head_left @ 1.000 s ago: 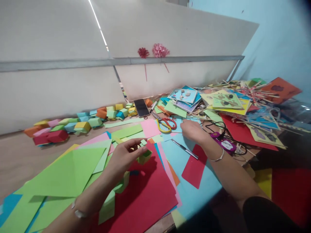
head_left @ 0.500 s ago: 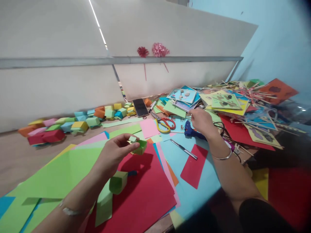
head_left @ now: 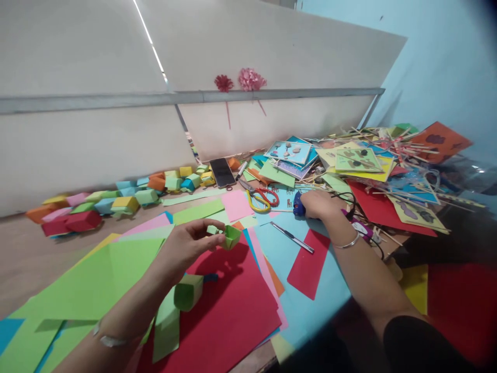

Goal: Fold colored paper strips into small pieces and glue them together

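Observation:
Between the thumb and fingers of my left hand is a small green paper box, held above a red sheet. The box's open side shows. Fingers of my right hand are wrapped round a blue glue gun at the right, over the light blue sheet. Another green paper box lies on the red sheet, its open end facing me. A silver pen-like cutter and a small red strip rest between my hands.
Scissors with red and yellow handles and a phone lie further back. Several coloured paper boxes line the back left. Cards and sticks are heaped at the back right. Green sheets cover the left.
My right hand has moved down onto the blue glue gun and closed round it. My left hand still holds the green box, now shifted slightly right. The view has shifted a little.

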